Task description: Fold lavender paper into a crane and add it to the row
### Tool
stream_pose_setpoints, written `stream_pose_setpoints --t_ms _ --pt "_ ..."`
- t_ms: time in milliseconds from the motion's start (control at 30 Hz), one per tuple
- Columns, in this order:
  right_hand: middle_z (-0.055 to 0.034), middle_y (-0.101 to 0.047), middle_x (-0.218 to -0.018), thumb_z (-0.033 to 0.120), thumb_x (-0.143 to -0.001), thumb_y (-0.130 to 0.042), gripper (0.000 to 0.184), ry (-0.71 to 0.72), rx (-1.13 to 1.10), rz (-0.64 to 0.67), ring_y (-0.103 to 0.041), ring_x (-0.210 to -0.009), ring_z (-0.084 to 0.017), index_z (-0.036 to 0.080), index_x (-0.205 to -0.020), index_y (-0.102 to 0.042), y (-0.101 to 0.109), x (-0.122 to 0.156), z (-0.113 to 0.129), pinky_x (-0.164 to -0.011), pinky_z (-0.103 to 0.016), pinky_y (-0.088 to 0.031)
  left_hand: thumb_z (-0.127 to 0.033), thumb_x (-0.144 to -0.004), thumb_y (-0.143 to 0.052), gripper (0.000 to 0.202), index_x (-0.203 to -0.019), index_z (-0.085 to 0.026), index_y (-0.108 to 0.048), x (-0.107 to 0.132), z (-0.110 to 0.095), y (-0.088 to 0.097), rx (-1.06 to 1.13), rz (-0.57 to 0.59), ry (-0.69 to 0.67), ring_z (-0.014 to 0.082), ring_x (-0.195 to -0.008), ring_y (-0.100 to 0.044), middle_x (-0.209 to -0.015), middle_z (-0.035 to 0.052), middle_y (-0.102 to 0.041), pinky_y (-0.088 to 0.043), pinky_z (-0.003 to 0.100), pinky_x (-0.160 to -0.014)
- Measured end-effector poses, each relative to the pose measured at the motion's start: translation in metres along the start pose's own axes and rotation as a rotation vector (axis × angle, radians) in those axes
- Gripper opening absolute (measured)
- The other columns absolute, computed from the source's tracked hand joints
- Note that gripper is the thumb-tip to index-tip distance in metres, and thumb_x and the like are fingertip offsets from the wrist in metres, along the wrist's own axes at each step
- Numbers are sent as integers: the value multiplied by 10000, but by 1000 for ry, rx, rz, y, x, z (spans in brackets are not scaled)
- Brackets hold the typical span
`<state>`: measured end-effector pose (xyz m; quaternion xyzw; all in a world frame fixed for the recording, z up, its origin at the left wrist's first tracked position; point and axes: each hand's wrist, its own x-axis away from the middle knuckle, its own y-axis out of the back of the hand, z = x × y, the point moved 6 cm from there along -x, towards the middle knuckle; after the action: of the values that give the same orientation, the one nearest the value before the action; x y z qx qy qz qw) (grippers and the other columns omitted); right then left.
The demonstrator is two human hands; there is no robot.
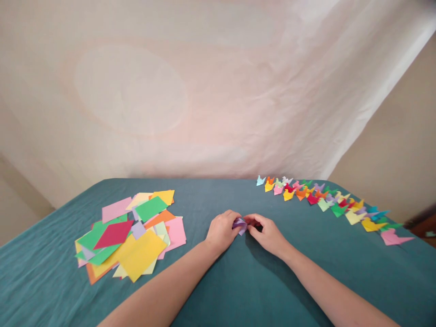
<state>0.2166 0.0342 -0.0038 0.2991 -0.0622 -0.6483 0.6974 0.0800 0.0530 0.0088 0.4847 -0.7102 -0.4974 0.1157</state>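
A small piece of folded purple paper sits between my two hands at the middle of the table. My left hand pinches its left side with curled fingers. My right hand pinches its right side, fingers bent over it. Both hands rest low on the teal tablecloth. Most of the paper is hidden by my fingers.
A loose pile of coloured paper squares lies at the left. A curved row of several folded paper cranes runs along the far right edge. A pale cloth backdrop hangs behind the table.
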Motion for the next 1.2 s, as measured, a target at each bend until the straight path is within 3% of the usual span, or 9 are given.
stream_pose_setpoints --t_ms 133,600,1200 --pt "-38 -689 -935 177 -787 -475 298 -8 -54 94 -629 -834 -182 201 -1026 -651 3 -2 -2 -806 -340 -487 -248 -790 -577 202 -988 -221 -610 -2 3 -1 56 -6 -2 178 -872 -584 -943 21 -635 -446 257 -768" --pt "-30 -701 -896 265 -808 -515 213 -54 -34 88 -633 -830 -196 211 -923 -686 2 -7 -6 -792 -336 -471 -234 -763 -596 219 -979 -204 -622 -4 12 -6 157 -42 19 178 -859 -592 -938 27 -648 -459 265 -776" --pt "-29 -675 -778 316 -790 -554 201 -128 -22 81 -598 -683 -166 169 -886 -652 -6 -11 -13 -634 -265 -450 -209 -740 -588 220 -957 -205 -627 -5 10 -4 151 -43 32 175 -840 -599 -922 20 -659 -460 256 -767"
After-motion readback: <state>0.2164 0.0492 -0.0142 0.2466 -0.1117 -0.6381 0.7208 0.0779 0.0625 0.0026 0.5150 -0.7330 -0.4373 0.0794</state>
